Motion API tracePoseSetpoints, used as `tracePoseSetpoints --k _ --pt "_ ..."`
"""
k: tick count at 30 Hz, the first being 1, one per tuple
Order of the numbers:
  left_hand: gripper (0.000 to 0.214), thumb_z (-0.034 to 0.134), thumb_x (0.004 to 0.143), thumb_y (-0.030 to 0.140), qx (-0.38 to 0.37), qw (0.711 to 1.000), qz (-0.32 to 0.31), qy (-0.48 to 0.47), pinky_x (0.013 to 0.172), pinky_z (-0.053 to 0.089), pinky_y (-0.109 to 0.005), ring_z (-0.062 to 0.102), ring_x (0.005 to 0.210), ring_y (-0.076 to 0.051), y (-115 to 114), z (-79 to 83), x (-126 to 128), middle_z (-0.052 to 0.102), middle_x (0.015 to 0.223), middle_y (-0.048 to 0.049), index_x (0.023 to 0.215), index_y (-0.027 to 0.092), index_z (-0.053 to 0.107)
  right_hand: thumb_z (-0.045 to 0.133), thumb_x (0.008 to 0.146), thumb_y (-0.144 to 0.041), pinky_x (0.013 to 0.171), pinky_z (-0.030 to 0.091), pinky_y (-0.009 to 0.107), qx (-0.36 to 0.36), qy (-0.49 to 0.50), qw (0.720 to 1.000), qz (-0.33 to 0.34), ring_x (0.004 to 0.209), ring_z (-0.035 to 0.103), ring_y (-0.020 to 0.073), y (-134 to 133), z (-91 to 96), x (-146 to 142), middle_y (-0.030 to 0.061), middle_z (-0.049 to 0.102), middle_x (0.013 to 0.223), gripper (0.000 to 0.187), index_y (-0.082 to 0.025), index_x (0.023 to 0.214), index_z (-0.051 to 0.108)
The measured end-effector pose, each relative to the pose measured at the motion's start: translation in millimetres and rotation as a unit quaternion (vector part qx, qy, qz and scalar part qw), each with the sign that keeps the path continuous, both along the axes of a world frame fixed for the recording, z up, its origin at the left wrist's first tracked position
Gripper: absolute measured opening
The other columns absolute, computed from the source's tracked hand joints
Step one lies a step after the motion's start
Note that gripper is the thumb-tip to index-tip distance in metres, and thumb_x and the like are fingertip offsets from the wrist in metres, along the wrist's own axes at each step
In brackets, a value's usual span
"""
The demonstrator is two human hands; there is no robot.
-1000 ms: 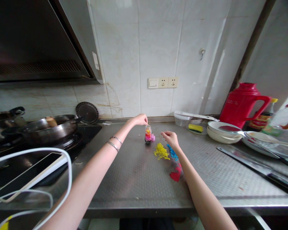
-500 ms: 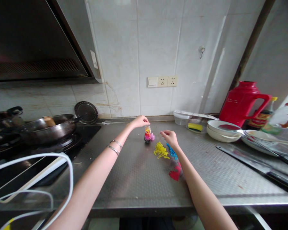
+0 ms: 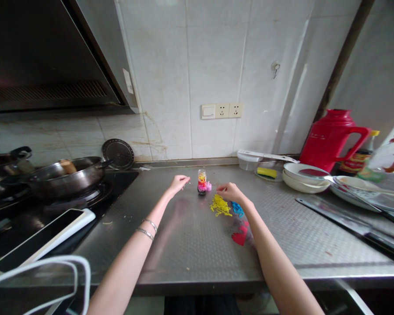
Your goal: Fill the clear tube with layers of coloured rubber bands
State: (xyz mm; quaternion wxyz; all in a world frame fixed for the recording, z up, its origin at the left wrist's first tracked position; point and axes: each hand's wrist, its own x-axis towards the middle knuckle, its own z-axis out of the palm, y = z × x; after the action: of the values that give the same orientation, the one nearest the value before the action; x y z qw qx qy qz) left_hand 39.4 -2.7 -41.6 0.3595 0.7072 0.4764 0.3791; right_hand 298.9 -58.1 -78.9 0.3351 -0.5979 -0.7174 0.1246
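A small clear bottle [image 3: 202, 183] stood upright on the desk [image 3: 184, 249], between the two hands, its filling layered dark at the base, then pink, red and yellow. A little pink lump [image 3: 209, 187] sat close against its right side. The desk was grey metal, pressed with a fine bumpy pattern. Nearer the person lay a tangled yellow heap [image 3: 220, 205] of thin, loopy strands, a similar blue heap [image 3: 237, 209] and a flat red piece [image 3: 240, 235] in clear film.

The left hand [image 3: 177, 183], left of the bottle and apart from it, had its fingertips drawn together; whether they pinched anything could not be told. The right hand [image 3: 230, 191], near the yellow heap, had its fingers curled inward, and its grip was likewise unclear.

White lettering on the red flask [image 3: 328, 138] and the red-and-yellow label of the bottle of sauce [image 3: 353, 161] were too small to read.

The right wrist and forearm hid part of the blue heap and the red piece's edge. To the right lay a long knife [image 3: 331, 220], white bowls [image 3: 305, 186] and a yellow sponge [image 3: 267, 173]; to the left, a phone [image 3: 36, 240], a looped white cable [image 3: 86, 275] and a steel pan [image 3: 68, 180].
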Motion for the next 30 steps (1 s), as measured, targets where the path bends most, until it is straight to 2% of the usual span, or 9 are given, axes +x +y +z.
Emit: tracePoseSetpoints --k 3,6,12,19,30 --pt "0.03 0.052 0.074 0.036 -0.037 0.999 0.009 -0.008 0.038 0.032 -0.016 0.041 0.048 -0.005 -4.7 -24.7 -8.7 0.058 0.068 -0.0032 0.078 0.009 0.064 0.061 0.062 -0.029 0.058 0.042 0.021 -0.031 -0.02 0.999 0.014 0.064 0.061 0.0156 -1.5 1.3 1.9 0.0017 0.069 0.07 0.018 -0.022 0.073 0.073" --pt "0.027 0.052 0.076 0.033 -0.063 0.997 0.019 -0.027 0.039 0.033 -0.015 0.042 0.048 -0.005 -6.2 -34.2 -13.6 0.059 0.071 -0.0038 0.079 0.008 0.063 0.063 0.06 -0.029 0.056 0.042 0.022 -0.062 -0.028 0.996 0.053 0.063 0.06 0.0155 -2.4 0.6 1.8 0.0013 0.069 0.071 0.018 -0.023 0.073 0.073" --pt "0.027 0.052 0.077 0.033 -0.074 0.996 0.027 -0.039 0.043 0.035 -0.015 0.045 0.051 -0.005 -6.8 -35.5 -15.6 0.061 0.073 -0.0055 0.08 0.008 0.063 0.064 0.056 -0.022 0.059 0.044 0.023 -0.047 -0.005 0.997 0.062 0.062 0.06 0.0161 -1.7 -4.5 -1.4 0.0018 0.068 0.067 0.014 -0.023 0.068 0.073" --pt "0.029 0.052 0.076 0.035 -0.064 0.998 0.018 -0.02 0.045 0.034 -0.016 0.045 0.051 -0.005 -11.5 -39.6 -13.3 0.062 0.075 -0.0056 0.08 0.009 0.064 0.062 0.058 -0.023 0.056 0.043 0.023 -0.034 0.001 0.998 0.051 0.06 0.059 0.0164 -3.2 -4.2 -3.2 0.003 0.068 0.063 0.01 -0.021 0.062 0.072" --pt "0.022 0.051 0.075 0.027 -0.059 0.997 0.008 -0.044 0.047 0.033 -0.018 0.046 0.05 -0.006 -15.8 -40.1 -14.5 0.059 0.067 -0.0022 0.077 0.009 0.063 0.057 0.065 -0.027 0.055 0.041 0.022 -0.023 -0.019 0.998 0.059 0.059 0.058 0.015 -6.1 0.3 -4.9 0.0015 0.067 0.062 0.018 -0.017 0.068 0.072"
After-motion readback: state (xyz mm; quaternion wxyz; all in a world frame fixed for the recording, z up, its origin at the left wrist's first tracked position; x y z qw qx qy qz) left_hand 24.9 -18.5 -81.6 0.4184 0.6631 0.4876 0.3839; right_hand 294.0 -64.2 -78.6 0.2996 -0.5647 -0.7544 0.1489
